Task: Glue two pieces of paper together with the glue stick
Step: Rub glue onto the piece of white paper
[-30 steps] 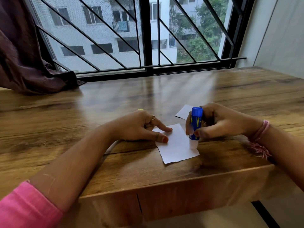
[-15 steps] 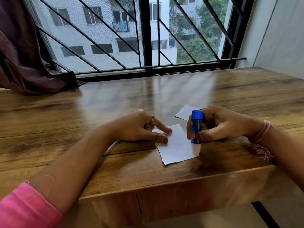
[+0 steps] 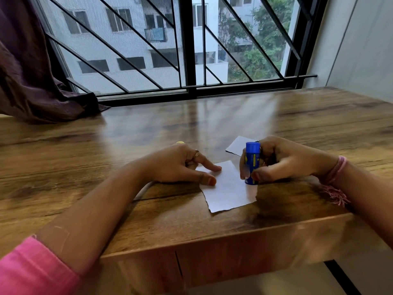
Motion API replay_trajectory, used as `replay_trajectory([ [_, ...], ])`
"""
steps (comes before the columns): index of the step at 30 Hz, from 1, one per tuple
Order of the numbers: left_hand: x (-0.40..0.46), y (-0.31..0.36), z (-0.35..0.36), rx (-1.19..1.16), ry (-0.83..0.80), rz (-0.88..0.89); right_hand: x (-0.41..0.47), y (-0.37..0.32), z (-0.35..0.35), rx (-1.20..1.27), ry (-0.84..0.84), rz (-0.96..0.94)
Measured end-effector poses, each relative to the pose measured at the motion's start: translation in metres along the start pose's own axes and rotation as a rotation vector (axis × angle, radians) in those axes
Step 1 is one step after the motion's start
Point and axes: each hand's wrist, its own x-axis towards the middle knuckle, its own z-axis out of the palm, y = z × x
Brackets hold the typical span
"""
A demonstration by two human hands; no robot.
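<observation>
The wooden table (image 3: 148,145) carried everything, and the near sheet of paper (image 3: 228,190) served as the marker for the rest. The left hand (image 3: 180,165) lay on the table at that sheet's left edge, with a straight fingertip and the thumb pressing its corner flat, gripping nothing. The right hand (image 3: 282,160) was at the sheet's right edge, fingers and thumb curled round the blue glue stick (image 3: 252,162), which stood upright with its lower end down on the paper. The second sheet (image 3: 239,145) lay just beyond the near sheet, partly behind the stick and the right hand, apart from the first. A yellow object (image 3: 180,142) peeked out behind the left hand; what it was could not be told.

A second earlier the stick had been held a little higher, a pale tip showing beneath the blue barrel; half a second earlier it had dropped so the barrel met the sheet, and it sat the same way here. That suggested the glue was being pressed onto the right edge of the near sheet, so spreading was under way and joining the two sheets was not yet done. The left hand and both sheets had kept their places.
</observation>
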Motion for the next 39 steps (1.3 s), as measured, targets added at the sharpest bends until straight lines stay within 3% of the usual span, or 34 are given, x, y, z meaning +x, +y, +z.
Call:
replay_trajectory([
  [20, 0.0, 0.0, 0.0, -0.01, -0.001, 0.011, -0.002, 0.001, -0.002, 0.021, -0.058, -0.033],
  [26, -0.001, 0.002, 0.004, -0.005, 0.053, 0.006, -0.006, 0.005, -0.013, 0.322, 0.286, -0.099],
  [34, -0.003, 0.002, 0.008, 0.092, 0.202, 0.04, -0.007, -0.003, -0.01, 0.263, 0.428, -0.034],
  [39, -0.003, 0.004, 0.009, 0.128, 0.277, 0.129, -0.011, -0.014, -0.006, 0.179, 0.523, 0.112],
])
